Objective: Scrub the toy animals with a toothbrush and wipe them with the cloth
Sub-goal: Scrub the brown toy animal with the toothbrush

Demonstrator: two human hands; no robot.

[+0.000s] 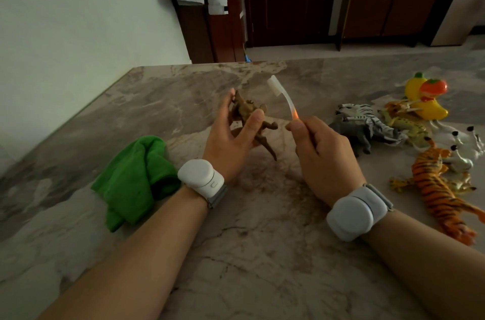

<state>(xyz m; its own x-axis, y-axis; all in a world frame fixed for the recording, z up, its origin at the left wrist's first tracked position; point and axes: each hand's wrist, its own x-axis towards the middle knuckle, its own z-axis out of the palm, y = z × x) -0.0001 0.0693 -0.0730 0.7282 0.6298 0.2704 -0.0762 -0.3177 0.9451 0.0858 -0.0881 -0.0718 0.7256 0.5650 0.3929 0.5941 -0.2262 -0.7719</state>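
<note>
- The green cloth [133, 178] lies crumpled on the marble table [262, 254], just left of my left wrist. That is handy for the wipe, so I would leave it there.
- My left hand [231, 141] holds the brown toy animal [249, 112] up off the table. My thumb presses across its body, my fingers curl behind it, and its legs and tail stick out below.
- My right hand [325, 152] pinches the toothbrush [282, 95] low on its orange end between thumb and curled fingers. The head points up, and the bristles are close beside the toy but not touching it.
- I judge that the scrub on this one is about to start.
- I should slide my pinch a little higher on the handle for firmer control.
- Short strokes along the back come first, then I roll the toy in my left fingers to reach the belly and between the legs.
- The thin legs look likely to bend, so I would keep my thumb braced near wherever the bristles push.
- Farther right the other toys lie in a heap: the tiger [435, 188] closest, then a grey animal [354, 132] and the zebra [359, 112], with plastic fruit [420, 94] behind. I cannot tell which of them are already clean.
</note>
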